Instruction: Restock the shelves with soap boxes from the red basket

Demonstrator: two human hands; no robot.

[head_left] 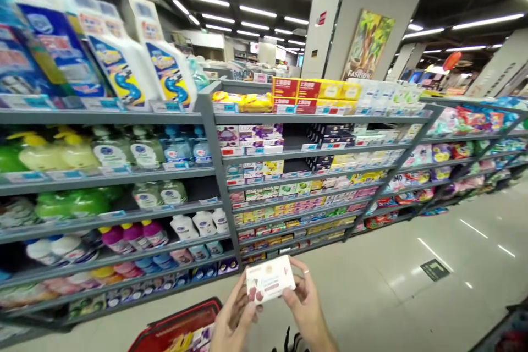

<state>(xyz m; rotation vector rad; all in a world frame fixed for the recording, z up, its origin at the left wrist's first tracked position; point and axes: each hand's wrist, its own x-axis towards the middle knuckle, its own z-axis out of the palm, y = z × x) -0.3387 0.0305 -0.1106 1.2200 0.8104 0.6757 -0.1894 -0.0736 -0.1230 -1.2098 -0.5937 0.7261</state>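
A small white box [270, 280] with fruit printed on its lower left, which looks like a boxed soap bar, is held up at the bottom centre. My left hand [237, 311] grips its left end, thumb on the front face. On the right end my right hand [303, 300] closes round the box, with a ring on one finger. Below and left of my hands is a red shopping basket [177, 319] with yellow and purple-white packs in it.
Ahead stands a grey shelf unit [325, 119] stacked with boxed soaps. Pump bottles [144, 148] and cleaner bottles [169, 71] fill the left shelves. Bagged goods [454, 121] line the right. Pale tiled floor [396, 275] carries a dark arrow sign [434, 269].
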